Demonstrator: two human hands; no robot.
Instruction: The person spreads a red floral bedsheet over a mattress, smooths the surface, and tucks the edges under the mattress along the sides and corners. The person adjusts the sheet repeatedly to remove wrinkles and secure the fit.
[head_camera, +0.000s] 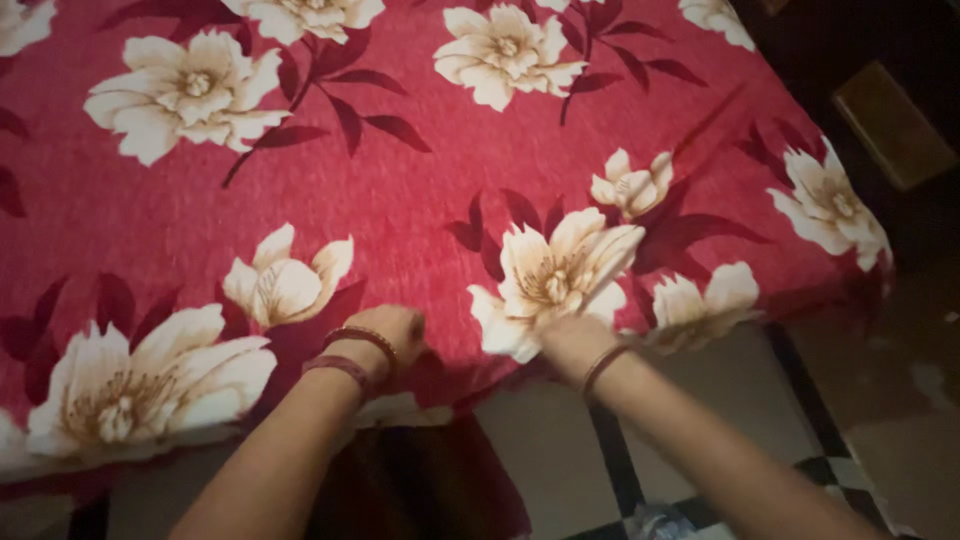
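A red bedsheet (420, 200) printed with large cream flowers and dark leaves covers a bed. My left hand (388, 330) rests on the sheet near the bed's front edge, fingers curled, with bangles on the wrist. My right hand (570, 340) grips the sheet at the front edge, just under a cream flower; a thin bangle sits on that wrist. The fingers of both hands are partly hidden in the cloth.
The bed's right corner (870, 270) drops to a dim floor. A pale floor with dark tile lines (610, 450) lies below the bed's front edge. A brownish box-like object (890, 120) sits in shadow at the upper right.
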